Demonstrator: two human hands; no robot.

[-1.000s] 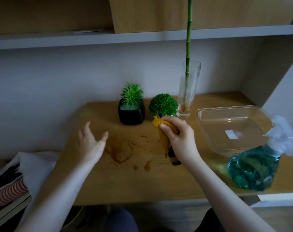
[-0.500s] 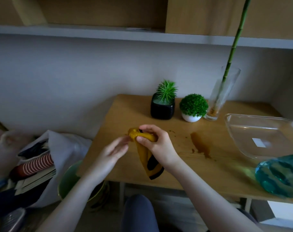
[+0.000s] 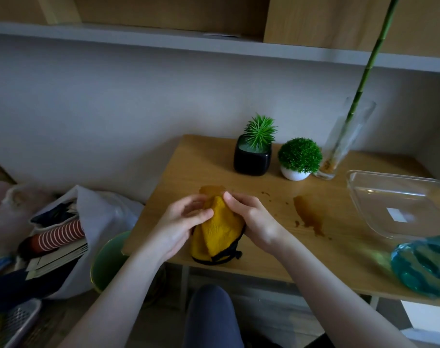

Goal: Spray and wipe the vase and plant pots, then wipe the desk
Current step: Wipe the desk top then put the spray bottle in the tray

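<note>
Both hands hold a yellow cloth (image 3: 220,231) with black trim over the front left part of the wooden desk (image 3: 269,247). My left hand (image 3: 182,226) grips its left side and my right hand (image 3: 251,217) pinches its top right. At the back of the desk stand a black square pot (image 3: 252,160) with a spiky plant, a small white pot (image 3: 295,175) with a round green bush, and a tall glass vase (image 3: 344,141) holding a bamboo stalk. Brown stains (image 3: 308,216) mark the desk. A teal spray bottle (image 3: 425,267) sits at the front right.
A clear glass dish (image 3: 399,204) lies on the desk's right side. Left of the desk, on the floor, are a white bag (image 3: 88,217) stuffed with clothes and papers, a green bin (image 3: 108,259) and a grey basket (image 3: 17,320). A shelf (image 3: 213,46) runs overhead.
My right hand drew the cloth away from the white pot toward the desk's front left. My left hand came over and took hold of it. The view swung left.
</note>
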